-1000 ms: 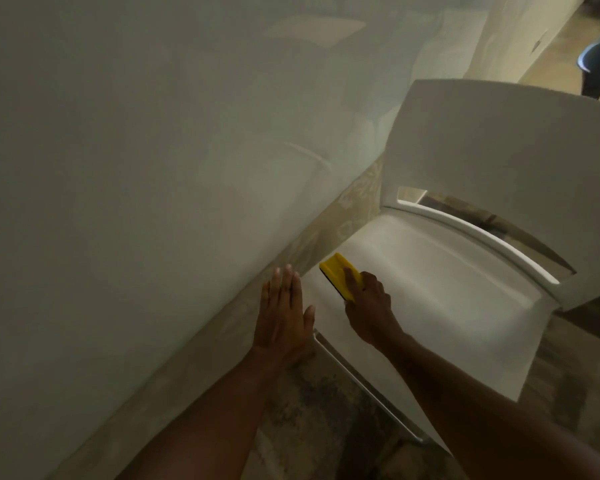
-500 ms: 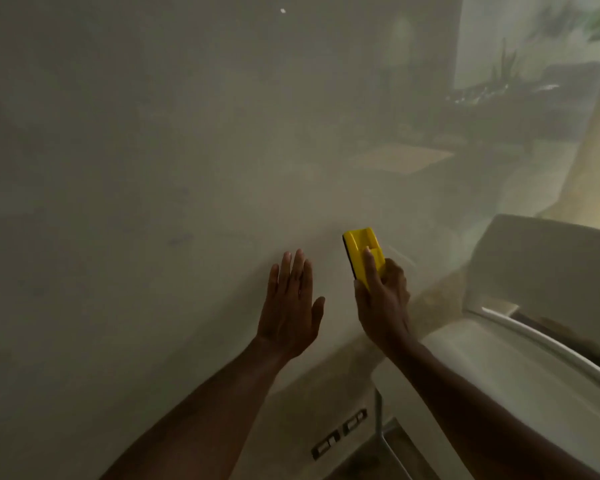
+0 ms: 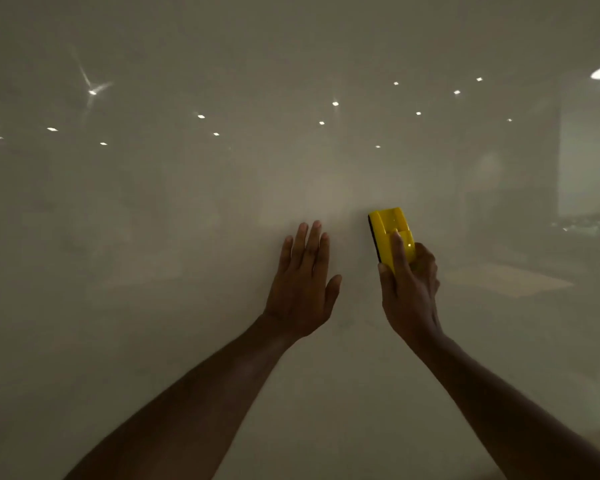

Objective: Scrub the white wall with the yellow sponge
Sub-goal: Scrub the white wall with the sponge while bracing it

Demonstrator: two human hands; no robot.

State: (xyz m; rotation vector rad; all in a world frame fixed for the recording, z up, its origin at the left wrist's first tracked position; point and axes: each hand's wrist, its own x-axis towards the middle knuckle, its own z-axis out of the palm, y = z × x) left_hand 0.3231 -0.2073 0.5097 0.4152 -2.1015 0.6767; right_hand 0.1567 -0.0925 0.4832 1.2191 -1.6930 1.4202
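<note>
While the left hand (image 3: 303, 285) lies flat and empty against the wall (image 3: 153, 237), fingers spread upward, the right hand (image 3: 411, 289) clenches the lower half of the sponge (image 3: 390, 233), which juts straight up out of the grip with its long axis vertical. Its yellow back faces the camera; a thin dark pad along its left edge appears pressed to the glossy, reflective wall. Any stroke belongs to the right hand.
</note>
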